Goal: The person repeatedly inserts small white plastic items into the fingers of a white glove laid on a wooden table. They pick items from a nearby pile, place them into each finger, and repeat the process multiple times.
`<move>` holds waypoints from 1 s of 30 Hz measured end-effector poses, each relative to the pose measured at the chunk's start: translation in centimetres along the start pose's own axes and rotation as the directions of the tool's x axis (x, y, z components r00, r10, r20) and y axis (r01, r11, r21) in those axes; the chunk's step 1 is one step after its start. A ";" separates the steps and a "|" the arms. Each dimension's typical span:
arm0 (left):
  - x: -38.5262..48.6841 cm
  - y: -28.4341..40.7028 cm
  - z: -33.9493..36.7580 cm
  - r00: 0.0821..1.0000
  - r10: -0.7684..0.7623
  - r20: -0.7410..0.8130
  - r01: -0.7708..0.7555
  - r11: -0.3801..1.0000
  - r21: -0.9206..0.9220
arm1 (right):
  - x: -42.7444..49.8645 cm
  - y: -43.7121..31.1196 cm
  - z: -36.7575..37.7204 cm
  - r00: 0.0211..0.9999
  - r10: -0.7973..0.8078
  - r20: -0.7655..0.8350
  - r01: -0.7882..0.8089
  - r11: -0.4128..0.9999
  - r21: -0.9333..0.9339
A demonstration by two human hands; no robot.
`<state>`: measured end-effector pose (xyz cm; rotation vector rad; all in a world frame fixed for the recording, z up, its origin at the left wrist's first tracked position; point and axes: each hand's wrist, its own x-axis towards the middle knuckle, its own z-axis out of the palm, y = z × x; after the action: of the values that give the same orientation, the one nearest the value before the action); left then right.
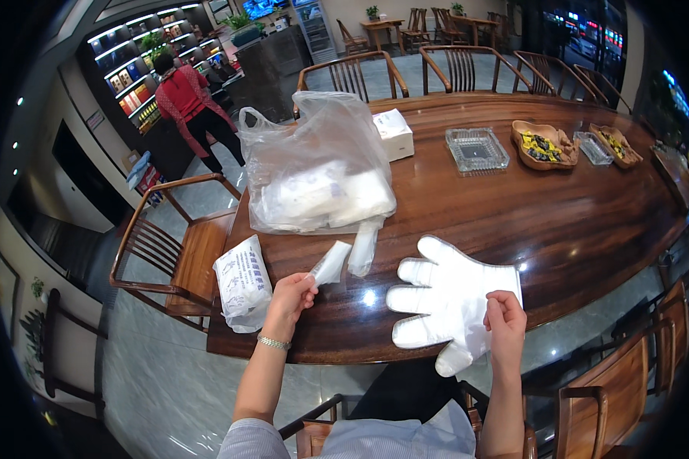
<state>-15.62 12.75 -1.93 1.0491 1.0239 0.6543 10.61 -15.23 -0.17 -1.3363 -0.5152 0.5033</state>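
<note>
Between thumb and fingers, my left hand (291, 295) pinches a small strip of translucent plastic film (332, 263) above the table. My right hand (505, 312) grips a flat stack of clear disposable plastic gloves (451, 290) near its cuff end. The glove fingers point left, and the lowest one reaches past the table's front edge. A packet of disposable gloves (244, 281) bearing purple print lies left of my left hand. Beyond my hands sits a translucent plastic carrier bag (321, 149) with white packets (310, 192) inside. One of its handles (364, 248) trails toward me.
On the polished wooden table (436, 201) stand a tissue box (395, 135), a glass ashtray (476, 149) and a wooden bowl of wrapped sweets (542, 148). Wooden chairs (178, 246) surround it. A person in red (186, 103) stands by lit shelves at the back left.
</note>
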 end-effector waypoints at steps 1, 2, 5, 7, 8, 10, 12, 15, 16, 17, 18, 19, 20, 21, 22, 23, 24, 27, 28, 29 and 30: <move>0.6 -0.1 0.2 1.000 -0.011 -0.017 0.011 1.000 0.012 | 0.0 0.2 0.0 1.000 0.009 0.015 -0.009 1.000 -0.011; 1.2 -0.2 0.6 1.000 0.024 -0.016 -0.023 0.999 0.047 | 0.0 0.4 0.0 1.000 0.014 0.018 -0.013 0.999 -0.030; 3.0 -0.2 2.5 0.995 0.097 -0.023 -0.093 0.986 0.137 | 0.2 0.8 -0.1 1.000 0.016 0.027 -0.013 0.996 -0.091; 3.7 0.0 3.6 0.989 0.145 -0.001 -0.143 0.975 0.171 | 0.4 1.2 -0.3 1.000 0.008 0.021 -0.005 0.990 -0.138; 3.7 0.4 3.9 0.989 0.150 -0.005 -0.144 0.956 0.255 | 0.6 1.3 -0.4 0.999 -0.022 0.026 0.026 0.986 -0.167; 2.7 0.8 4.5 0.893 0.446 -0.054 -0.302 0.684 0.664 | 0.9 1.5 -1.0 0.999 -0.048 0.001 0.047 0.966 -0.256; 1.0 1.2 5.8 0.672 0.738 0.068 -0.391 0.274 0.879 | 1.1 1.7 -1.6 0.996 -0.088 -0.027 0.080 0.971 -0.225; -2.8 1.5 8.7 0.531 0.810 0.248 -0.605 0.158 0.780 | 1.3 2.2 -2.0 0.997 -0.053 -0.055 0.043 0.986 -0.163; -4.1 1.2 10.3 0.609 0.694 0.383 -0.687 0.220 0.693 | 1.3 2.4 -1.9 0.996 -0.090 -0.022 0.085 0.983 -0.164; -5.3 0.9 11.8 0.619 0.586 0.523 -0.763 0.291 0.578 | 1.4 2.7 -1.5 0.997 -0.073 -0.014 0.071 0.989 -0.132; -6.1 0.3 13.6 0.498 0.515 0.697 -0.866 0.260 0.427 | 1.5 2.9 -1.3 0.998 -0.067 -0.005 0.066 0.988 -0.138; -6.8 -0.4 15.3 0.359 0.434 0.826 -0.927 0.266 0.264 | 1.5 3.0 -1.1 1.000 -0.028 -0.005 0.027 0.989 -0.143; -7.2 -1.0 16.9 0.279 0.344 0.897 -0.950 0.235 0.206 | 1.5 3.1 -1.0 0.998 -0.065 -0.011 0.063 0.989 -0.137; -7.3 -1.7 18.3 0.197 0.258 0.946 -0.965 0.219 0.142 | 1.4 3.1 -1.1 0.997 -0.069 -0.023 0.065 0.990 -0.125; -7.3 -2.2 19.4 0.185 0.171 0.968 -0.967 0.205 0.149 | 1.3 3.1 -1.3 0.997 -0.064 -0.040 0.060 0.994 -0.092; -7.0 -2.5 19.9 0.180 0.131 0.975 -0.969 0.194 0.153 | 1.1 2.9 -1.6 0.997 -0.071 -0.041 0.066 0.992 -0.106; -6.7 -2.8 20.5 0.174 0.094 0.980 -0.971 0.180 0.155 | 0.8 2.7 -2.1 0.996 -0.072 -0.046 0.066 0.991 -0.113; -5.6 -3.2 20.9 0.174 0.061 0.983 -0.939 0.311 0.147 | 0.2 2.1 -3.4 0.998 -0.059 -0.017 0.057 0.989 -0.140; -5.3 -3.1 20.8 0.177 0.064 0.982 -0.919 0.368 0.142 | 0.0 1.9 -3.8 0.998 -0.055 0.009 0.056 0.986 -0.154; -5.0 -3.1 20.7 0.192 0.055 0.980 -0.896 0.417 0.152 | -0.1 1.8 -4.1 0.998 -0.047 0.036 0.052 0.985 -0.165; -4.8 -3.1 20.6 0.195 0.078 0.978 -0.874 0.467 0.137 | -0.4 1.7 -4.3 0.997 -0.059 0.054 0.067 0.986 -0.155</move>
<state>1.11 -0.40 -0.18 2.2340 -0.2797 0.0550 12.89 -18.48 -2.57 -1.4557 -0.6463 0.4517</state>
